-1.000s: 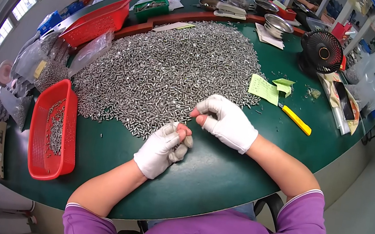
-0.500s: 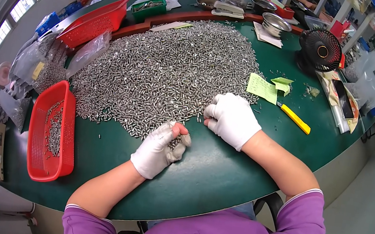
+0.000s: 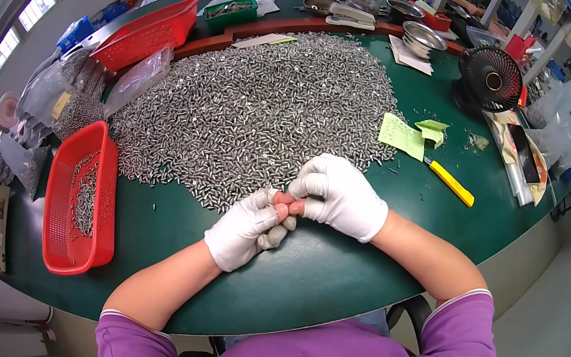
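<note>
A wide heap of small metal pins (image 3: 259,108), silver and short, covers the middle of the green table (image 3: 208,300). At its near edge my two white-gloved hands meet, with bare fingertips touching. My left hand (image 3: 242,230) is closed, its fingers curled around small metal pins that showed in its palm a moment ago and are now covered. Thumb and fingers of my right hand (image 3: 345,198) pinch together against the left fingertips. Whatever lies between the fingertips is too small or hidden to make out.
A red basket (image 3: 109,219) with some pins stands at left; another red basket (image 3: 149,29) leans behind the heap. To the right lie a yellow cutter (image 3: 451,183), green paper (image 3: 402,135), a black fan (image 3: 491,78) and a phone (image 3: 522,153). Filled plastic bags (image 3: 25,165) line the left edge.
My right hand has left the heap's edge and moved left to meet my left hand's fingertips. The left hand has turned slightly, covering the pins in its palm.
</note>
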The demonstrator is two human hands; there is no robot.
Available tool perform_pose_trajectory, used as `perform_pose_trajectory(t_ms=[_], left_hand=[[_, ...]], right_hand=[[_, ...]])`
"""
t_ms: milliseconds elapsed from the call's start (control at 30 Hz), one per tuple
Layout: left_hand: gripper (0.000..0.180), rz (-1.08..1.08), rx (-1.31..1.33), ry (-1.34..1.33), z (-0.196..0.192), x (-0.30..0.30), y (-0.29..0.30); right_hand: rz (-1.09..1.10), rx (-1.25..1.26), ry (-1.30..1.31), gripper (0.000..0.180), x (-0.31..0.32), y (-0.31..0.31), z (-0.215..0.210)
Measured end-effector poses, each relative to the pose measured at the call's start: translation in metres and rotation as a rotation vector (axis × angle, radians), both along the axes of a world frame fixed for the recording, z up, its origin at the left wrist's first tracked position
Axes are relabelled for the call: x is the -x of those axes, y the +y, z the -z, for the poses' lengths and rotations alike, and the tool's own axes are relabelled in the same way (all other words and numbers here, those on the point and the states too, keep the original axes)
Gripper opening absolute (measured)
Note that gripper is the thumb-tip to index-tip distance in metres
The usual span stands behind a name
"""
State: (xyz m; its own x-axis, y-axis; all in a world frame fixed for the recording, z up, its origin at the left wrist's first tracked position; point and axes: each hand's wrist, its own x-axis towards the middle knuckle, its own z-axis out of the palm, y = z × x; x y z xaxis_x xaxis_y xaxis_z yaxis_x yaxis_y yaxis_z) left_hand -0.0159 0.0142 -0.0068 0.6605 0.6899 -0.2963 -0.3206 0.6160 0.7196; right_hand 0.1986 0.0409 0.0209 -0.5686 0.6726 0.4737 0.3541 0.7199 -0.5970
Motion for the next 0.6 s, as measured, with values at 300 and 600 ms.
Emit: perform_pose_trajectory(t_ms=[300,600], left_hand=[[0.024,-0.086,0.024,0.041,-0.006,-0.002,-0.003],[0.024,-0.039,-0.026,-0.031,-0.002,0.002,-0.001]], right_hand=[[0.246,-0.086,-0.088,0.009,-0.013,0.010,-0.007],[0.341,-0.046,-0.457,0.010,-0.027,0.011,-0.015]])
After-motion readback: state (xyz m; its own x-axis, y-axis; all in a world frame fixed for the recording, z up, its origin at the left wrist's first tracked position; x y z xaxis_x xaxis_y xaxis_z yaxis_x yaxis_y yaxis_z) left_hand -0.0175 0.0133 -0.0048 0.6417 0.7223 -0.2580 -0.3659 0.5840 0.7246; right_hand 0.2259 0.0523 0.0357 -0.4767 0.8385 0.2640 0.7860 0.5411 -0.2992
